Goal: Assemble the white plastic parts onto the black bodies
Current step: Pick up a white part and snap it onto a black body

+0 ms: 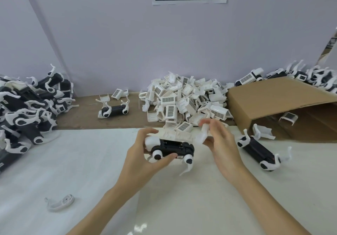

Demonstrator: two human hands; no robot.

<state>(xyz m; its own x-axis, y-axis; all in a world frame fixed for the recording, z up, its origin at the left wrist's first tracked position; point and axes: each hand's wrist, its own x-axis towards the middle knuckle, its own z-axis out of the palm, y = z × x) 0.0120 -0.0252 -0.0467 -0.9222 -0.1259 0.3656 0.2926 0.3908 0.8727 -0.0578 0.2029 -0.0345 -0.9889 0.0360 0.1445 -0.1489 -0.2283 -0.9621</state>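
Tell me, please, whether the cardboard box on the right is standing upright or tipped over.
Tipped over. The cardboard box lies on its side, its opening facing the person, and a white cover rests inside on its lower wall.

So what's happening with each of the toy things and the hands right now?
Black toy body with white legs: held off the table in the left hand.
Blurred white plastic cover: gripped in the right hand, not yet on the body.
Heap of white plastic covers: loose, unassembled.
Brown cardboard box: tipped on its side, open.
Lone white leg piece: lying loose.
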